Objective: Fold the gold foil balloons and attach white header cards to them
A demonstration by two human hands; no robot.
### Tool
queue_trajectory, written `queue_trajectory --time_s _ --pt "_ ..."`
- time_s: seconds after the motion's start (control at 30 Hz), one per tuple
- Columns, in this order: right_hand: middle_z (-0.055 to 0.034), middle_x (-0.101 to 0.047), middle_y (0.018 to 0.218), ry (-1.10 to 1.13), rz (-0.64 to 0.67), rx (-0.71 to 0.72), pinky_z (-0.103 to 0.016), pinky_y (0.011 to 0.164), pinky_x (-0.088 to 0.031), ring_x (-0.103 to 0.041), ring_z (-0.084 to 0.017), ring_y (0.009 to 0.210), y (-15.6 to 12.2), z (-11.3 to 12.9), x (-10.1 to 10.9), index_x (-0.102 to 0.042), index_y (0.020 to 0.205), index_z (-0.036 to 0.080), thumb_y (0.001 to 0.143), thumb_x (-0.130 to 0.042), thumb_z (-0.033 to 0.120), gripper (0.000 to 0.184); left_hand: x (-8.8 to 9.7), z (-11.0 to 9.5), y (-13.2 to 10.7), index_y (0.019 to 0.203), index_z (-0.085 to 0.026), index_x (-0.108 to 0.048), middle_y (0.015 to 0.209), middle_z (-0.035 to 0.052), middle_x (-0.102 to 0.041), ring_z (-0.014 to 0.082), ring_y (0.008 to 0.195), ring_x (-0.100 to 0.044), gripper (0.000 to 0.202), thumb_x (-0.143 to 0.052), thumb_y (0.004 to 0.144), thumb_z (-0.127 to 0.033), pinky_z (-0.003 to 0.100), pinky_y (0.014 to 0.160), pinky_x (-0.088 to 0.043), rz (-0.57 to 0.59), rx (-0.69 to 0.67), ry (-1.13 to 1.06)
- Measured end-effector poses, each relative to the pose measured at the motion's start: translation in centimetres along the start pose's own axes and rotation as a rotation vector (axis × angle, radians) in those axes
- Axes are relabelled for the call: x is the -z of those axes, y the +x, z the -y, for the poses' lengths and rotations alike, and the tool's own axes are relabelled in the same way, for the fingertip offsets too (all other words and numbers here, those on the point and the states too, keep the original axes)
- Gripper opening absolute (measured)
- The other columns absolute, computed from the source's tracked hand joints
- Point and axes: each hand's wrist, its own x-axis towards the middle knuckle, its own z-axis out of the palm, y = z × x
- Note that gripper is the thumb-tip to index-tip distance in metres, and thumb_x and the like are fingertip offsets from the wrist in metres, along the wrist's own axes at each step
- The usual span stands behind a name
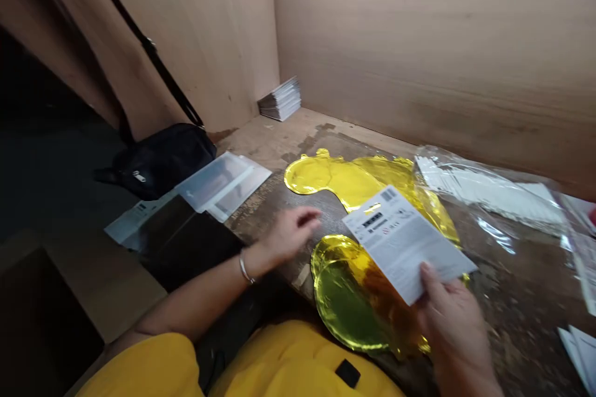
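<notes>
My right hand (451, 316) is closed on a white printed card (406, 240), thumb on top, held over a folded yellow foil balloon (349, 298) at the table's near edge. A second flat yellow foil balloon (344, 178) lies farther back, partly under the card. My left hand (289, 234), with a bracelet on the wrist, hovers just left of the balloons with its fingers loosely curled and nothing in it.
Clear plastic bags with white inserts (493, 192) lie to the right. Flat clear packets (223, 183) and a black bag with a strap (162, 158) sit on the left. A stack of white cards (282, 99) rests in the far corner. Plywood walls enclose the worn table (521, 298).
</notes>
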Motion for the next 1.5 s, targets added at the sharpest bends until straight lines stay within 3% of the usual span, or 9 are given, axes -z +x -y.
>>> queue_trajectory --time_s 0.03,0.1,0.17,0.27,0.57,0.77,1.07,1.33,1.5 --pt "-0.0075 -0.074 0.093 -0.021 -0.005 -0.008 -0.041 0.086 -0.060 -0.070 -0.028 0.096 0.4 0.4 0.3 -0.068 0.099 0.018 0.064 -0.079 0.043 0.044 3.6 1.3 0.9 0.108 -0.021 -0.069 0.107 0.0048 -0.072 0.0187 0.098 -0.067 0.026 -0.057 0.087 -0.031 0.030 0.091 -0.053 -0.193 -0.034 0.332" --pt "-0.0084 -0.074 0.095 -0.052 0.007 -0.029 -0.044 0.089 -0.059 -0.068 -0.030 0.100 0.7 0.8 0.6 -0.068 0.099 0.019 0.063 -0.080 0.044 0.046 10.5 4.0 2.5 0.111 -0.013 -0.067 0.122 0.0143 -0.064 0.0272 0.118 -0.057 0.031 -0.050 0.088 -0.023 0.040 0.107 -0.042 -0.417 0.055 0.512" --pt "-0.0091 -0.075 0.093 -0.062 0.015 -0.045 -0.045 0.088 -0.059 -0.068 -0.033 0.100 0.7 0.8 0.5 -0.067 0.096 0.019 0.060 -0.081 0.046 0.047 15.7 6.9 3.6 0.105 -0.010 -0.069 0.116 0.0182 -0.066 0.0333 0.115 -0.058 0.030 -0.054 0.084 -0.024 0.046 0.105 -0.042 -0.475 0.129 0.611" --pt "-0.0092 -0.075 0.085 -0.104 0.040 -0.102 -0.045 0.081 -0.061 -0.070 -0.034 0.094 0.4 0.1 0.2 -0.066 0.091 0.018 0.057 -0.082 0.049 0.048 19.0 10.2 4.4 0.090 -0.013 -0.074 0.099 0.0153 -0.072 0.0314 0.098 -0.065 0.025 -0.058 0.079 -0.029 0.040 0.093 -0.049 -0.455 0.190 0.700" --pt "-0.0100 -0.075 0.076 -0.186 0.015 -0.179 -0.042 0.069 -0.062 -0.072 -0.035 0.082 0.6 0.4 0.5 -0.067 0.084 0.020 0.056 -0.081 0.051 0.045 18.9 12.2 4.2 0.106 -0.016 -0.073 0.107 0.0103 -0.073 0.0247 0.096 -0.068 0.036 -0.051 0.086 -0.037 0.030 0.085 -0.050 -0.469 0.208 0.748" --pt "-0.0097 -0.075 0.076 -0.224 0.052 -0.171 -0.041 0.065 -0.063 -0.072 -0.035 0.080 0.7 -0.1 0.9 -0.066 0.090 0.019 0.060 -0.079 0.051 0.046 18.2 11.6 3.9 0.086 -0.018 -0.075 0.097 0.0092 -0.074 0.0257 0.092 -0.067 0.024 -0.057 0.080 -0.032 0.030 0.085 -0.049 -0.458 0.202 0.741" --pt "-0.0097 -0.075 0.077 -0.228 0.053 -0.201 -0.041 0.066 -0.062 -0.072 -0.035 0.081 0.5 0.4 1.1 -0.066 0.088 0.019 0.060 -0.078 0.052 0.046 19.2 11.7 4.8 0.083 -0.014 -0.074 0.085 0.0093 -0.075 0.0229 0.076 -0.068 0.025 -0.057 0.077 -0.031 0.028 0.068 -0.050 -0.500 0.341 0.634" --pt "-0.0092 -0.076 0.079 -0.160 0.068 -0.253 -0.041 0.065 -0.062 -0.072 -0.035 0.081 0.5 0.2 1.4 -0.066 0.091 0.020 0.053 -0.084 0.050 0.052 18.2 12.4 4.5 0.082 -0.018 -0.072 0.091 0.0077 -0.074 0.0231 0.086 -0.067 0.021 -0.057 0.077 -0.031 0.029 0.082 -0.049 -0.516 0.266 0.622" --pt "-0.0099 -0.076 0.082 -0.204 0.106 -0.189 -0.041 0.067 -0.062 -0.072 -0.035 0.086 0.9 -0.6 2.0 -0.066 0.097 0.018 0.061 -0.078 0.056 0.053 18.3 12.5 4.5 0.087 -0.016 -0.072 0.096 0.0096 -0.073 0.0242 0.089 -0.066 0.025 -0.061 0.074 -0.035 0.031 0.084 -0.049 -0.532 0.259 0.623"
